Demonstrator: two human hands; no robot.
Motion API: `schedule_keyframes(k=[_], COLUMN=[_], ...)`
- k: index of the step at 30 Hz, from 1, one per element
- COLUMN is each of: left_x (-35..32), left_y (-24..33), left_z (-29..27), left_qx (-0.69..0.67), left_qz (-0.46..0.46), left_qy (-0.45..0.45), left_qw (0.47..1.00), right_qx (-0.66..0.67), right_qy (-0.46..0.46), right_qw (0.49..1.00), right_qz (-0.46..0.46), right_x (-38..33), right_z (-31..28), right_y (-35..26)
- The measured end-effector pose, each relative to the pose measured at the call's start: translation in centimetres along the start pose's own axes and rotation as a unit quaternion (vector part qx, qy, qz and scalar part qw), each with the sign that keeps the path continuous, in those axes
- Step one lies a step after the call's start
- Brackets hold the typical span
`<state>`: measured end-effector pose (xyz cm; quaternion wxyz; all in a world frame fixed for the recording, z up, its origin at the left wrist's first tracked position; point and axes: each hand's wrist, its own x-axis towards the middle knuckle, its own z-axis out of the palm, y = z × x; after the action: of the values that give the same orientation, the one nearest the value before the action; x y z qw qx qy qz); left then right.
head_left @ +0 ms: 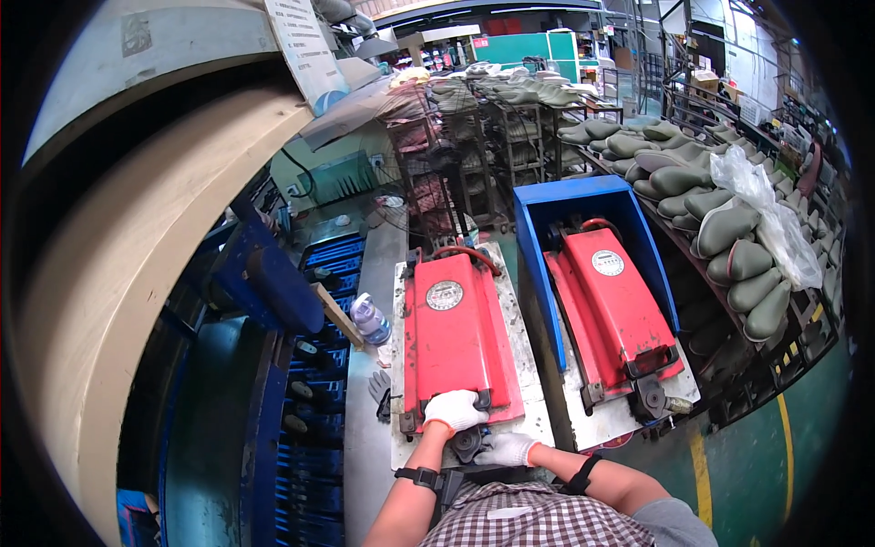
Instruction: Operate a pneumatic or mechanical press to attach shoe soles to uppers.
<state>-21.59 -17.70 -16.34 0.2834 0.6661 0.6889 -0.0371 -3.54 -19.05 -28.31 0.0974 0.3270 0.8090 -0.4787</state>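
Note:
My left hand [456,411], in a white knit glove, is closed over the front edge of the left red box-shaped machine [437,342], where the dark handle is mostly hidden under it. My right hand [506,448], also gloved in white, is closed beside a dark round fitting [467,445] at the machine's front; whatever lies in its fingers is hidden. The machine sits on a worn white plate [529,401]. On its top are a round label and a red hose [465,252] at the back.
A second red machine [612,301] stands at right under a blue hood [579,191]. Right of it, a rack holds olive-green shoes [729,228] and a clear plastic bag [775,219]. On the metal bench at left are a bottle [368,319] and a grey glove [378,385].

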Motion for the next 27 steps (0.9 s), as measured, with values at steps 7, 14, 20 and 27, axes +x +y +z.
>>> schedule_keyframes(k=[7,14,20,27], left_x=[0.1,0.0,0.2,0.3], left_y=[-0.2,0.0,-0.3,-0.2], left_z=[0.2,0.1,0.4,0.4], left_qx=[-0.006,-0.004,-0.012,-0.001], left_qz=[0.001,-0.004,-0.006,-0.003], left_qy=[0.006,0.000,0.002,0.008], left_qw=[1.000,1.000,1.000,1.000], right_qx=[-0.023,-0.014,0.000,0.002], right_qy=[0.006,0.009,0.002,0.006], right_qw=[1.000,1.000,1.000,1.000], right_qz=[0.015,-0.005,0.007,0.000], right_x=[-0.5,-0.9,-0.9,-0.4], right_z=[-0.3,-0.7,-0.8,-0.4], right_y=[-0.6,-1.0,-1.3,-0.5])
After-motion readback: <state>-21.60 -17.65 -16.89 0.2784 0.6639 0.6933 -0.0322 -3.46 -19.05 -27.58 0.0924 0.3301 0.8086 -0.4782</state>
